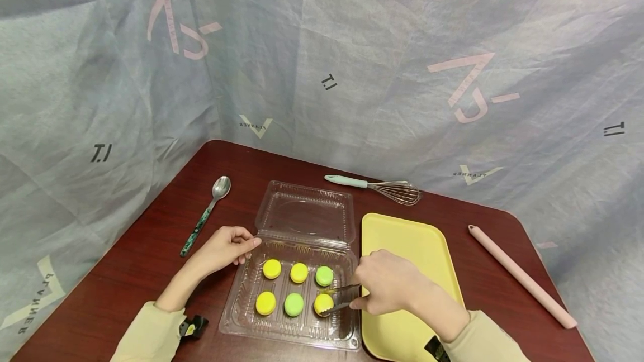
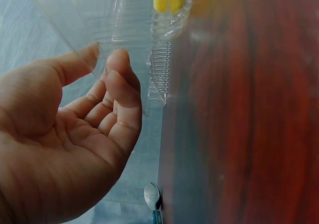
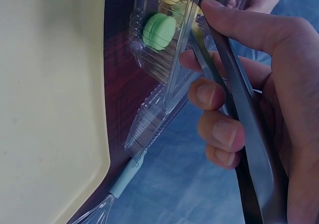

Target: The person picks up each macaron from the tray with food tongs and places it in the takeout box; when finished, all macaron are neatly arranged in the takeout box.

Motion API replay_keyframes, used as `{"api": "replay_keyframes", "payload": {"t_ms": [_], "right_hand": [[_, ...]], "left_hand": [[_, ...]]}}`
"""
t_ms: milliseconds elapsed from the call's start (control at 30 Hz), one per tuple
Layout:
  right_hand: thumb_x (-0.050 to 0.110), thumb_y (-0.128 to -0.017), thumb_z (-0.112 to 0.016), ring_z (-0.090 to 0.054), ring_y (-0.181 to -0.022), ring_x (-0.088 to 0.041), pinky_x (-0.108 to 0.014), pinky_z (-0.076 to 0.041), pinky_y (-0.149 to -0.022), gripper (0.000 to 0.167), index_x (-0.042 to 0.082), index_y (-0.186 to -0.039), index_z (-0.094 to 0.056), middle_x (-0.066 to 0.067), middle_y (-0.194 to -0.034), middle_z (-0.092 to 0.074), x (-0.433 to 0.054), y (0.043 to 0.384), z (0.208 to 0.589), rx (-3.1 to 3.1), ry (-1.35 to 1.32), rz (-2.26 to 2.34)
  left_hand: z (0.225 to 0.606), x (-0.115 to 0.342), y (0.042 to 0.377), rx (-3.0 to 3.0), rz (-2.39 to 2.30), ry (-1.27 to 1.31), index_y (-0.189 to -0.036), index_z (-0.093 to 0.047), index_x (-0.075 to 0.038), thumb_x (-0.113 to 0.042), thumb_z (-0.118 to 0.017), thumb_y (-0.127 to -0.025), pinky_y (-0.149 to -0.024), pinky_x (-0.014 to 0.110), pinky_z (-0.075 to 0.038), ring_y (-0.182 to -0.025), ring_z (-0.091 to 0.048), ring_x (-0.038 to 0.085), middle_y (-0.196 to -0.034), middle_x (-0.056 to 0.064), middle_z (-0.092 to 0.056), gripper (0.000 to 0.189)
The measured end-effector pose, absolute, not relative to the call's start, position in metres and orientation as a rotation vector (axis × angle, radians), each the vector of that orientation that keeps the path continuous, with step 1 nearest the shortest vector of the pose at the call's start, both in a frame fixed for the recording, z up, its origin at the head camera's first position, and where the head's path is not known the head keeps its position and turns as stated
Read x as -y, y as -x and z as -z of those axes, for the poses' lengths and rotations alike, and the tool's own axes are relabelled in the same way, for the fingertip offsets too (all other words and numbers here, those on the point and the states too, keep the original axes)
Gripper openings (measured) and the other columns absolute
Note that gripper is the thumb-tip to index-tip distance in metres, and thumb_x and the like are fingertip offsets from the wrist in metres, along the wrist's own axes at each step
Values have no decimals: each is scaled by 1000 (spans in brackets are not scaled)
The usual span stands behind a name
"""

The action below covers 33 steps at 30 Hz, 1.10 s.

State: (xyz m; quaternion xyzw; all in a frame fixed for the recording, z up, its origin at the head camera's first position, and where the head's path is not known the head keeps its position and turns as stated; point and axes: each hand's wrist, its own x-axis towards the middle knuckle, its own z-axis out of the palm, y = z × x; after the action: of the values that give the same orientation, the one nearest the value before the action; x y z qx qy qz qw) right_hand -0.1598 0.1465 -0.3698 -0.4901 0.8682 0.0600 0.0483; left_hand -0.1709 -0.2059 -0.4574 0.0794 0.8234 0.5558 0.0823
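Observation:
A clear plastic clamshell box (image 1: 289,337) lies with its lid (image 1: 308,218) folded back. In its base sit yellow macarons (image 1: 271,268) and green macarons (image 1: 294,304), in two rows. My left hand (image 1: 226,248) pinches the box's left edge near the hinge between thumb and fingers; the left wrist view shows this too. In my right hand (image 1: 389,281) are metal tongs (image 3: 237,94), gripped with the fingers wrapped round their arms. The tong tips lie on either side of the front-right yellow macaron (image 1: 323,303); whether they squeeze it, I cannot tell.
A yellow tray (image 1: 402,228) stands right of the box, under my right forearm. Behind lies a whisk (image 1: 347,181), at left a spoon (image 1: 203,219), at far right a pink rolling pin (image 1: 523,276). A grey cloth (image 1: 322,43) hangs behind the table.

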Motion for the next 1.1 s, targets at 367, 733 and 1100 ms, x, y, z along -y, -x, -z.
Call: {"api": "replay_keyframes", "payload": {"t_ms": [367, 733, 1100], "right_hand": [[48, -77, -80, -37, -46, -5, -31, -43, -50, 41, 28, -56, -51, 19, -51, -40, -143, 157, 372, -2666, 1476, -244], [53, -75, -80, -35, -45, -6, -30, -41, -49, 46, 27, -55, -48, 17, -50, -36, -143, 156, 370, -2688, 1451, -253], [53, -75, -80, -43, -48, -6, -32, -45, -53, 33, 24, -69, -65, 17, -53, -45, -144, 155, 369, -2672, 1464, -250]], "left_hand": [[458, 206, 170, -2459, -1657, -238, -94, -66, 4, -24, -67, -97, -54, 30, -51, -58, -57, 17, -64, 5, -60, 28], [457, 206, 171, -2463, -1647, -244, -94, -66, 5, -23, -67, -98, -55, 30, -51, -58, -57, 18, -65, 5, -60, 28], [458, 206, 171, -2457, -1658, -239, -94, -66, 4, -24, -67, -97, -54, 29, -50, -58, -57, 18, -65, 5, -60, 28]]}}
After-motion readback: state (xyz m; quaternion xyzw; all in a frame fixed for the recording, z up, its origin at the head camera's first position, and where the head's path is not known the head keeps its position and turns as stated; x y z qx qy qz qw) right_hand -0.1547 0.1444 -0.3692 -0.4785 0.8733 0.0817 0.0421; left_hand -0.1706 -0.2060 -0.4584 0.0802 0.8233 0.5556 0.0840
